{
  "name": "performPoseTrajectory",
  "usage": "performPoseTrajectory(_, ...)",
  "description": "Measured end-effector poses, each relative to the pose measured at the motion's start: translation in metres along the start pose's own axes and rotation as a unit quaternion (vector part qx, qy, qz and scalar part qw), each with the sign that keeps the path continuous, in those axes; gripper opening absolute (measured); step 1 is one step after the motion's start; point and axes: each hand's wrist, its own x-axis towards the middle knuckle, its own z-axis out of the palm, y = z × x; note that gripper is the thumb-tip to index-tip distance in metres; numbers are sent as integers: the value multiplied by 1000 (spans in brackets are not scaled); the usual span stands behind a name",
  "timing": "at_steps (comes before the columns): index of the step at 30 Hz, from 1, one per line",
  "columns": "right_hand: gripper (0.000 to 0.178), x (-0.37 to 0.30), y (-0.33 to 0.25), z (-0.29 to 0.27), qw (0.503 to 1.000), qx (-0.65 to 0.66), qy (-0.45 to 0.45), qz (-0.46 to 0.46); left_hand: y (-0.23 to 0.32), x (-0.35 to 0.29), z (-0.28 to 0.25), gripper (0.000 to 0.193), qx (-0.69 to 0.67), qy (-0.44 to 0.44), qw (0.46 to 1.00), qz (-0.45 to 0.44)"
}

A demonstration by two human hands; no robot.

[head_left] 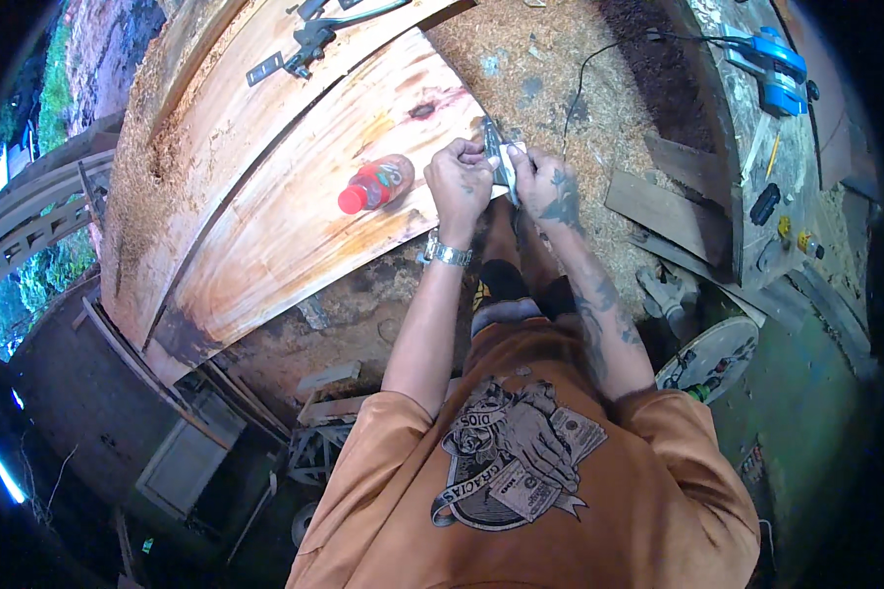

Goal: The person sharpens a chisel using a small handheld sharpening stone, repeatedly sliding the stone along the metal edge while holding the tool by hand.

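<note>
Left hand (pixel 460 190) and right hand (pixel 547 188) pinched a small grey-and-white piece (pixel 502 169). Seemed light, probably stiff; opposite edges looked the surest hold.

We read capital lettering on two stretches of a ribbon banner (pixel 459 504) in the print across an orange-brown shirt (pixel 648 471); the banknotes (pixel 523 491) drawn beside it carry markings too fine for us. Near the wooden board's (pixel 295 236) front edge, a red-capped bottle (pixel 375 185) bears a label we cannot decipher.
</note>
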Motion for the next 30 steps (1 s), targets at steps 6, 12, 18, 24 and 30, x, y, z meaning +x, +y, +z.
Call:
performPoseTrajectory(6,27,-12,8,1,992,123,-41,10,7,-1,-4,22,14,3,1000,12)
performPoseTrajectory(12,24,-11,15,0,970,235,-32,50,5,-1,-5,21,17,-1,1000,-2)
performPoseTrajectory(18,26,-3,21,2,965,226,-66,119,7,1,-4,21,30,-1,1000,-6)
performPoseTrajectory(24,29,-5,34,12,956,263,-43,122,7,1,-4,20,16,-5,1000,-2)
performPoseTrajectory(30,35,-2,18,11,950,288,2,117,10,-1,-4,11,27,12,999,15)
